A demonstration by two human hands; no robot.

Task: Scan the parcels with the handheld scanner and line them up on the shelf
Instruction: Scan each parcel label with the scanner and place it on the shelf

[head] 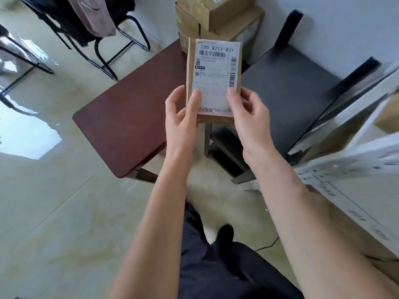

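Observation:
I hold a small brown cardboard parcel (213,78) upright in front of me, its white shipping label with barcodes facing me. My left hand (180,113) grips its lower left edge, thumb on the label. My right hand (248,113) grips the lower right edge, thumb on the label too. A stack of more cardboard parcels (218,18) stands behind it at the far end of the tables. No scanner is in view. A white metal shelf (349,169) runs along the right.
A dark red table (129,117) lies below left of the parcel and a grey table (287,93) below right. Black chairs (103,39) with clothes on them stand at the back left. A brown box (388,117) sits on the shelf at right. The floor is glossy tile.

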